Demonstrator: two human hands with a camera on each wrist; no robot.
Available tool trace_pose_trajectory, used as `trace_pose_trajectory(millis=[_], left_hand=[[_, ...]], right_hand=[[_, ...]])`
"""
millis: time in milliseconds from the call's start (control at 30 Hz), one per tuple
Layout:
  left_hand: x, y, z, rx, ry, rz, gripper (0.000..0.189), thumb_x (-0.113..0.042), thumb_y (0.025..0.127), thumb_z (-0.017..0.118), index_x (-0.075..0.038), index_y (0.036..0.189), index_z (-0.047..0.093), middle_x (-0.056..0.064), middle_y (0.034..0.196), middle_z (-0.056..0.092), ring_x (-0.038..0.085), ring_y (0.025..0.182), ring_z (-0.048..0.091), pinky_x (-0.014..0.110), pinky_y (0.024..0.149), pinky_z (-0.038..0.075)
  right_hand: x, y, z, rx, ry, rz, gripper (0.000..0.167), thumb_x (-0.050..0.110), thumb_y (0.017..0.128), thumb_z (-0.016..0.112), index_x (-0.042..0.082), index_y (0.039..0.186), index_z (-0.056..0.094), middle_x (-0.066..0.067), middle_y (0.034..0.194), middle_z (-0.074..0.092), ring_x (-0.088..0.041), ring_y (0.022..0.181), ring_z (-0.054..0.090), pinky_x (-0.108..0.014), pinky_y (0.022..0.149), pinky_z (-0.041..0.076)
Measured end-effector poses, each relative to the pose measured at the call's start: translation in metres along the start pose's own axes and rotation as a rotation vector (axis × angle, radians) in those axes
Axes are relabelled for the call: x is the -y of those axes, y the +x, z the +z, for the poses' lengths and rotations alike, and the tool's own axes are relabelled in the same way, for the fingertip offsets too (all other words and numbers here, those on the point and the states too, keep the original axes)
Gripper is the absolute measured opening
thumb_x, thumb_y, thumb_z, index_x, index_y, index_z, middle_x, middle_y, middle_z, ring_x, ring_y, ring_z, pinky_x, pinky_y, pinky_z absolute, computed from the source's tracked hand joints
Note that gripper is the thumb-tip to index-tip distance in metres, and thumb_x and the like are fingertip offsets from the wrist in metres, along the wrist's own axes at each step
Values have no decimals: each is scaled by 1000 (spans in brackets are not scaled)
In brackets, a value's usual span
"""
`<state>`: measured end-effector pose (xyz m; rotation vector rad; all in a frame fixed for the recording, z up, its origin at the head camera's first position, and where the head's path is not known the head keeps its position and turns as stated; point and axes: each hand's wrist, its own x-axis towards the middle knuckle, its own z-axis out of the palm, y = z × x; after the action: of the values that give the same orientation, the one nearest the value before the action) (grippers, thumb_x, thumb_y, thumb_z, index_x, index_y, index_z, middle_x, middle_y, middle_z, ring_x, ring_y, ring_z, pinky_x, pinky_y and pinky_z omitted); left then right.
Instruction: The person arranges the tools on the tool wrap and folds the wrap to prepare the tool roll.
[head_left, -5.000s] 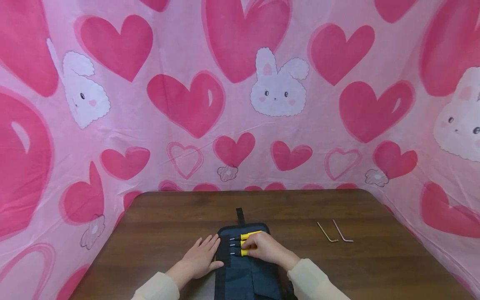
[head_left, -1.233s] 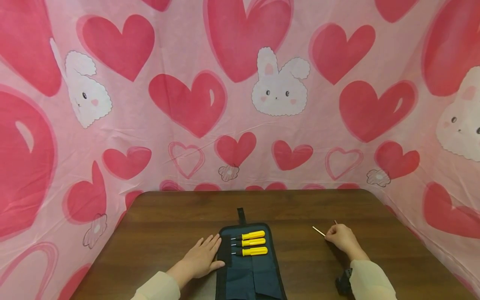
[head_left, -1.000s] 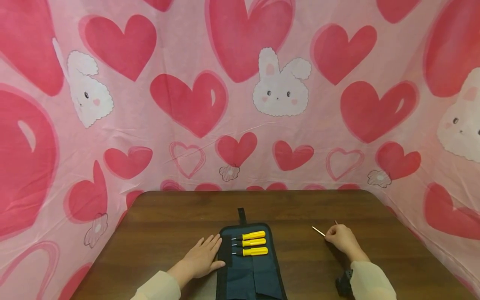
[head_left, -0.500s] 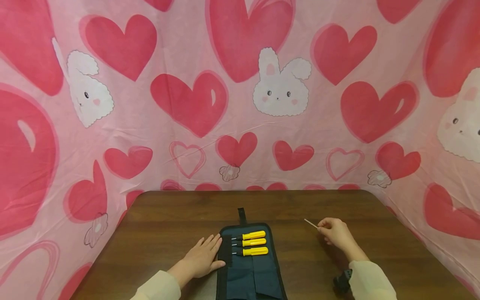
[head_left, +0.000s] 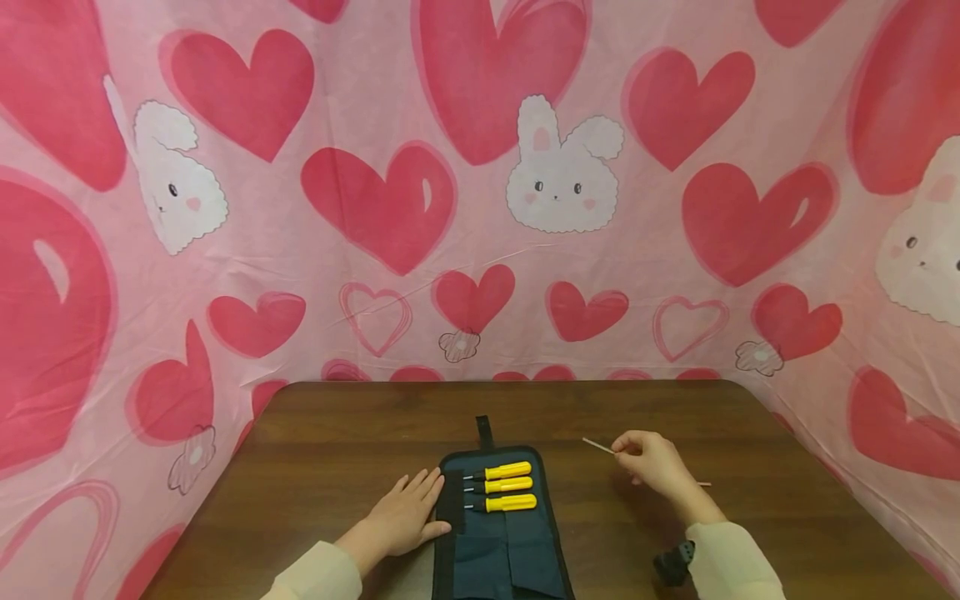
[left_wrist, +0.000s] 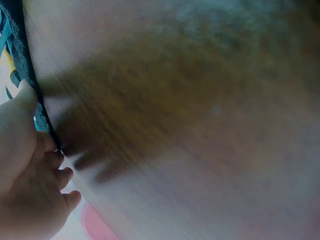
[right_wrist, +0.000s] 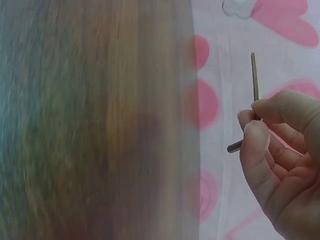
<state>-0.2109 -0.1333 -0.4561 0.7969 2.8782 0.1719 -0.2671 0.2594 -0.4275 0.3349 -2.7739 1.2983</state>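
Between thumb and fingertips, my right hand (head_left: 651, 461) pinches an L-shaped hex key (right_wrist: 256, 80). Its long arm points left above the table in the head view; the short bent end pokes out below the fingers in the right wrist view. My left hand (head_left: 397, 517) lies flat with spread fingers against the left edge of an unfolded dark tool pouch (head_left: 480, 554). Three yellow-handled screwdrivers (head_left: 511, 502) lie in the pouch, their tips under its black band (head_left: 449, 500). A second hex key (head_left: 703, 484) shows behind the right wrist, mostly hidden.
The pouch lies on a brown wooden table (head_left: 337, 425), its black strap (head_left: 483, 431) reaching toward the back edge. A pink heart-patterned cloth (head_left: 480, 250) surrounds the table. Below the right wrist is a black wrist device (head_left: 672, 564).
The right hand has left the screwdrivers, picked up one hex key at the right, lifted it and moved it left toward the pouch. The left hand stays in place.
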Motion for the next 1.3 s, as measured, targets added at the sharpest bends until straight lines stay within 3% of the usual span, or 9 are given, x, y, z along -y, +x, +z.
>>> trace_pose_trajectory(millis=[167, 400, 700, 1300], left_hand=[[0, 0, -1, 2, 0, 0, 71, -51, 90, 47, 0, 138, 38, 16, 143, 34, 32, 131, 29, 51, 103, 23], [0, 1, 0, 9, 1, -4, 72, -52, 90, 46, -1, 139, 37, 15, 144, 33, 32, 132, 28, 51, 103, 23], [0, 2, 1, 9, 10, -11, 72, -53, 89, 47, -1, 139, 38, 15, 143, 34, 31, 131, 29, 51, 103, 24], [1, 5, 2, 22, 0, -24, 72, -54, 89, 47, -2, 138, 39, 14, 143, 35, 31, 131, 30, 51, 103, 24]], right_hand=[[12, 1, 8, 85, 23, -76, 9, -2, 80, 62, -1, 89, 63, -11, 77, 61, -19, 59, 54, -30, 45, 49], [30, 1, 23, 206, 30, -175, 8, -4, 79, 63, 0, 86, 59, -3, 73, 56, -16, 50, 50, -30, 41, 48], [42, 0, 38, 262, 28, -142, 3, 0, 82, 65, 0, 83, 62, -1, 68, 55, -13, 45, 46, -30, 40, 47], [64, -4, 66, 409, 86, -172, 4, 2, 86, 63, -1, 86, 64, -1, 68, 54, -11, 40, 43, -25, 39, 45]])
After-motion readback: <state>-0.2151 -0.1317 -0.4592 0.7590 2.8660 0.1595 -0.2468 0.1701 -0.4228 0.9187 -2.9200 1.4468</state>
